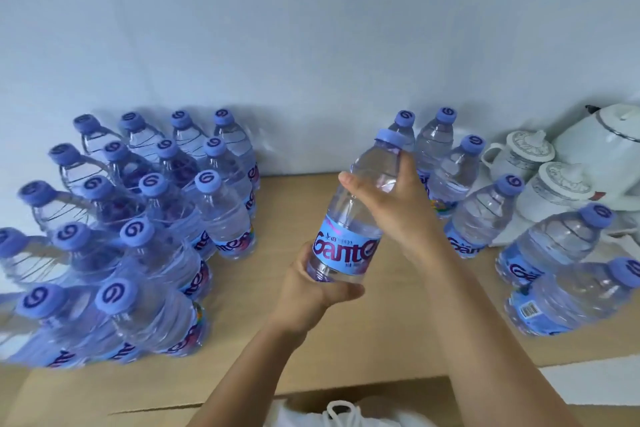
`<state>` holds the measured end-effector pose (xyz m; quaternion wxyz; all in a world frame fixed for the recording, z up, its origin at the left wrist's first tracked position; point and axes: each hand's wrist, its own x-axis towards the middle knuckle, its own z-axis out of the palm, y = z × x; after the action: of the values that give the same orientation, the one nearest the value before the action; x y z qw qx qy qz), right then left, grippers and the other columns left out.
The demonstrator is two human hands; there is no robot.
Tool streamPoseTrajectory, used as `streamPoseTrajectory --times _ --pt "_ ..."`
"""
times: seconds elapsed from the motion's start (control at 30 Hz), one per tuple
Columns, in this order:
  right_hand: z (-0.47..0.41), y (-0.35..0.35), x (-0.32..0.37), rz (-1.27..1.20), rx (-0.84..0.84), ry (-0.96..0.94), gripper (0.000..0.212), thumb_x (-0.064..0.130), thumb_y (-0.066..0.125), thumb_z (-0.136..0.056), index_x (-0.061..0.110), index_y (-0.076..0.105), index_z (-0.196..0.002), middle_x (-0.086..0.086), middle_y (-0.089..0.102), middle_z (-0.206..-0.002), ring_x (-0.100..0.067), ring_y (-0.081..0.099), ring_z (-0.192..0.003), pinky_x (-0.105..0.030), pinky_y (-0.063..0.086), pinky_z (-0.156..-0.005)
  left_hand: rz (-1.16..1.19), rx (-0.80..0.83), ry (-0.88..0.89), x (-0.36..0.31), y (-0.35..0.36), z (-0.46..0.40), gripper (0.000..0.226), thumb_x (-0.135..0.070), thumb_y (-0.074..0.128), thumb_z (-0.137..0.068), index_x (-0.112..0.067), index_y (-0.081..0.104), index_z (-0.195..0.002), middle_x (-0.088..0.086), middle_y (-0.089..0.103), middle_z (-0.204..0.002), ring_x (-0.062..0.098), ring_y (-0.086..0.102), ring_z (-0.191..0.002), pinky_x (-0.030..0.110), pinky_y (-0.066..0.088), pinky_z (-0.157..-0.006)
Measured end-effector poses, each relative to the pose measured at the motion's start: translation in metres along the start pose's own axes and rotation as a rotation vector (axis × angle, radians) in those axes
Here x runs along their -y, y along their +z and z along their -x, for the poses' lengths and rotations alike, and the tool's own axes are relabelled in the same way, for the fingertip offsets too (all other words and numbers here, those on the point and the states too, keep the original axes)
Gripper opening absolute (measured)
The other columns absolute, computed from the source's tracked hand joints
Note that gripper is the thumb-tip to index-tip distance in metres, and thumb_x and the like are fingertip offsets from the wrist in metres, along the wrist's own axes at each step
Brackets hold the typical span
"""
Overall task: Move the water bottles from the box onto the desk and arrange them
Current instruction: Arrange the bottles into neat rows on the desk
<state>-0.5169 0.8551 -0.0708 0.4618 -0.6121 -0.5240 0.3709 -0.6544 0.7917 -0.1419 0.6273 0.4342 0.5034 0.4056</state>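
Both hands hold one water bottle (353, 218) above the table (294, 204): left hand (315, 284) cups its base, right hand (391, 198) wraps its shoulder, steadying placement between the clusters.

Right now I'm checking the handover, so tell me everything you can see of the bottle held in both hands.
The held bottle is clear ribbed plastic, full of water, with a light purple-blue cap and a blue label in dark red lettering. It is lifted above the desk, tilted with the cap up and to the right. The left hand cups its base; the right hand wraps its upper body below the cap. It touches no other bottle.
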Motion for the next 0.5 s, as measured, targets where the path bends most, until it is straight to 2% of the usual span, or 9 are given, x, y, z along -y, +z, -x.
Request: streamPoseTrajectory --times 0.07,0.1,0.2,0.3,0.4,0.43,0.5 --pt "-0.002 0.015 0.005 -0.016 0.068 -0.025 0.052 0.054 0.076 -0.063 0.035 0.046 -0.102 0.028 0.064 -0.084 0.014 0.059 -0.077 -0.009 0.045 -0.062 0.012 -0.048 0.002 -0.002 -0.013 0.005 0.072 -0.009 0.082 -0.04 0.001 0.056 -0.107 0.004 0.067 -0.081 0.013 0.062 -0.07 0.026 0.051 -0.064" --pt "-0.002 0.021 0.008 -0.002 0.113 -0.029 0.054 0.057 0.075 -0.062 0.035 0.045 -0.102 0.025 0.064 -0.086 0.013 0.06 -0.077 -0.01 0.044 -0.06 0.019 -0.06 0.005 -0.002 -0.02 0.008 0.071 -0.013 0.082 -0.039 -0.001 0.057 -0.104 0.002 0.067 -0.079 0.012 0.062 -0.069 0.025 0.052 -0.064" --pt "-0.002 0.044 0.015 0.072 0.301 -0.017 0.064 0.065 0.071 -0.056 0.033 0.044 -0.103 0.016 0.064 -0.096 0.003 0.062 -0.085 -0.023 0.049 -0.07 0.069 -0.078 0.0 0.005 -0.04 0.019 0.065 -0.02 0.081 -0.039 -0.007 0.06 -0.099 0.0 0.068 -0.079 0.01 0.062 -0.071 0.024 0.052 -0.066" --pt "0.006 0.075 0.017 0.07 0.486 -0.003 0.056 0.058 0.074 -0.051 0.037 0.048 -0.096 0.015 0.068 -0.096 0.001 0.064 -0.087 -0.032 0.053 -0.082 0.107 -0.163 -0.027 0.021 -0.063 0.03 0.067 -0.016 0.082 -0.04 -0.007 0.06 -0.102 0.003 0.068 -0.083 0.013 0.062 -0.075 0.027 0.053 -0.07" --pt "0.018 0.11 0.01 0.062 0.521 0.004 0.07 0.05 0.081 -0.047 0.033 0.048 -0.106 0.013 0.067 -0.104 -0.003 0.064 -0.094 -0.033 0.05 -0.089 0.135 -0.305 -0.036 0.038 -0.079 0.035 0.066 -0.008 0.079 -0.045 -0.011 0.059 -0.107 0.009 0.067 -0.091 0.017 0.063 -0.078 0.031 0.054 -0.072" --pt "0.021 0.12 0.008 0.098 0.512 -0.006 0.075 0.049 0.084 -0.047 0.028 0.046 -0.109 0.012 0.065 -0.105 -0.005 0.062 -0.096 -0.029 0.05 -0.086 0.157 -0.372 -0.053 0.044 -0.082 0.036 0.069 -0.005 0.077 -0.046 -0.013 0.057 -0.112 0.009 0.067 -0.095 0.016 0.063 -0.079 0.029 0.056 -0.071" --pt "0.028 0.139 0.004 0.184 0.503 -0.059 0.073 0.045 0.086 -0.05 0.025 0.044 -0.105 0.014 0.06 -0.101 -0.006 0.059 -0.092 -0.021 0.046 -0.074 0.186 -0.471 -0.083 0.053 -0.087 0.038 0.079 -0.003 0.075 -0.05 -0.015 0.05 -0.124 0.001 0.065 -0.104 0.009 0.062 -0.086 0.02 0.054 -0.065"
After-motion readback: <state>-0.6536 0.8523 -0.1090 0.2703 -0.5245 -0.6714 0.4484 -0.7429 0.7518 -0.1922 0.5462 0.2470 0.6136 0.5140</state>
